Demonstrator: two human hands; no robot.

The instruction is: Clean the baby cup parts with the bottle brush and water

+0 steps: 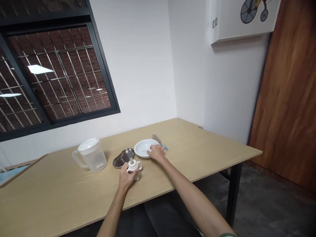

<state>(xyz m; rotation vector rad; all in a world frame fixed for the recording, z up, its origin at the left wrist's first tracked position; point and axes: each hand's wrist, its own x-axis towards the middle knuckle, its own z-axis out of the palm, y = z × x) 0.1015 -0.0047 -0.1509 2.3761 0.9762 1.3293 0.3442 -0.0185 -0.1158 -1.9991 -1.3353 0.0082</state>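
My left hand (127,175) is closed around a baby bottle (137,176) with a white two-handled collar and a teat on top. The bottle stands upright just above or on the table near its front edge; I cannot tell which. My right hand (157,152) reaches over the right rim of a shallow white bowl (140,153), thumb and fingers apart. Whether its fingertips touch the bowl is unclear. Just behind that hand lies a bottle brush (156,137) with a blue handle. A kidney-shaped steel tray (119,162) sits left of the bowl.
A clear plastic pitcher (92,156) with a white lid stands left on the wooden table (197,148). A small pale strip (182,126) lies near the back corner. Walls with a barred window (66,72) border the table behind.
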